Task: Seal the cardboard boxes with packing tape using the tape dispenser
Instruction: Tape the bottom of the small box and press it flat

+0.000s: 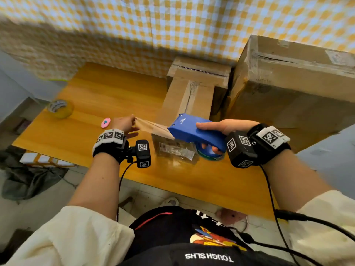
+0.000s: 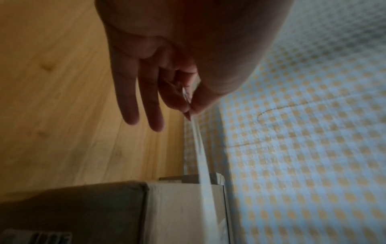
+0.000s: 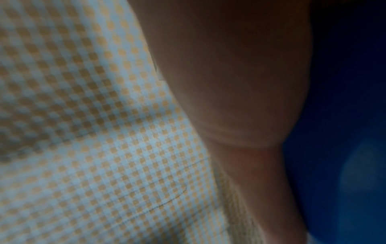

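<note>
While the tape dispenser (image 1: 194,131) is clasped in the right grip (image 1: 222,126), nose toward the left grip (image 1: 124,124), its tape strip (image 1: 151,126) is pinched there above a long box (image 1: 184,104).

The head view is bright and evenly lit, with a soft sheen on the orange tabletop (image 1: 107,89) and only faint shadows beneath the cardboard boxes (image 1: 192,96). Its wide lens bends straight lines near the edges, and the checkered cloth (image 1: 134,20) at upper left smears into motion blur. The left wrist view is dimmer: the left hand (image 2: 167,69) shows dark and backlit, its outline soft, and the stretched tape (image 2: 200,158) catches a pale glint. The right wrist view is dimmest and heavily out of focus, the right hand (image 3: 240,82) a shadowed blur.
</note>
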